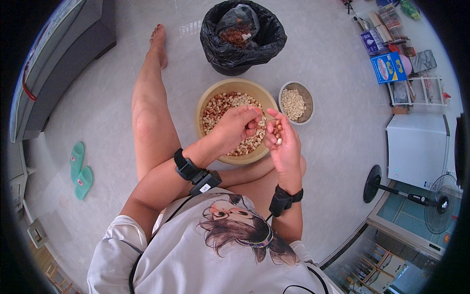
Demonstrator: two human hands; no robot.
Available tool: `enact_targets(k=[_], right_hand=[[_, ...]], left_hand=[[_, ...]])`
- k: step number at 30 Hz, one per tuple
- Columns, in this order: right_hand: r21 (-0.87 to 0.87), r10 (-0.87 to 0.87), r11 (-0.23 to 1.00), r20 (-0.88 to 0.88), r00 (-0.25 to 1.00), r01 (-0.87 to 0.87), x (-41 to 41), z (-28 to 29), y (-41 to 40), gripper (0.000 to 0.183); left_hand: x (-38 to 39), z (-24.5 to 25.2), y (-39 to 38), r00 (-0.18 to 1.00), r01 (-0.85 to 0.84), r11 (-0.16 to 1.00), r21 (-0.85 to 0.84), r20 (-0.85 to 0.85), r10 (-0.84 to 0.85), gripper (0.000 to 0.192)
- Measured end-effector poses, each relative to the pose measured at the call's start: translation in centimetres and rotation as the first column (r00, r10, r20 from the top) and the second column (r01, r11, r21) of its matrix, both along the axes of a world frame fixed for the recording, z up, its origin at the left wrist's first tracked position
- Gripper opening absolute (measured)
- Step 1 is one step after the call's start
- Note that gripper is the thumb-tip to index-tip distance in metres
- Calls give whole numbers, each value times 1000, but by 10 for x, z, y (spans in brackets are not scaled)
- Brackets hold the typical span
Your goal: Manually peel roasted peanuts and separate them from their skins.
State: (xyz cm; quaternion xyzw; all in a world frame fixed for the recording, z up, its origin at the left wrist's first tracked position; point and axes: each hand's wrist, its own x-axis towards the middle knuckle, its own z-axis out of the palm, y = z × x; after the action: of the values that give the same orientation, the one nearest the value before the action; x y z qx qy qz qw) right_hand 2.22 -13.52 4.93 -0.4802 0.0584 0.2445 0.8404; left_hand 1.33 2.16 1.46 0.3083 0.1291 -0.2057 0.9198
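My left hand (240,123) is over a large yellow basin (270,99), thumb and forefinger close together; a small reddish spot shows at the tips, and I cannot tell whether it is a held piece. Cupped at the basin's right edge, my right hand (283,137) holds several peanuts (277,128), mostly red-skinned and one pale, in its curled fingers. The basin contains many shelled peanuts (227,101), some with reddish skin and some pale. To its right, a small metal bowl (309,104) holds pale, skinless peanuts (292,103).
Beyond the basin stands a bin lined with a black plastic bag (220,55), with reddish-brown scraps inside. My bare legs flank the basin. Green slippers (83,182) lie at left. A standing fan (411,197), a white appliance (416,150) and a rack with boxes (418,90) are at right.
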Motion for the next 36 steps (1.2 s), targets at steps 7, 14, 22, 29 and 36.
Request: enact_targets(k=[7,14,22,29,36], right_hand=[[-37,-12,999,1,1000,12,-1,-7,-1,17],[-80,66,995,-18,998,-67,-3,-10,-2,25],[-53,-7,999,-21,1000,6,-2,5,2,35],[-186,77,981,91,993,-59,-3,8,0,32],[-239,141,965,115,983,-111,-4,1,1,26]], left_hand=[[3,7,7,990,3,957,-290,-136,-44,13],[3,0,7,985,36,894,-446,-138,-108,12],[0,11,5,999,32,966,-257,-13,-37,8],[-1,5,5,994,106,994,-34,-9,-107,15],[-1,2,1,979,148,980,133,119,-164,15]])
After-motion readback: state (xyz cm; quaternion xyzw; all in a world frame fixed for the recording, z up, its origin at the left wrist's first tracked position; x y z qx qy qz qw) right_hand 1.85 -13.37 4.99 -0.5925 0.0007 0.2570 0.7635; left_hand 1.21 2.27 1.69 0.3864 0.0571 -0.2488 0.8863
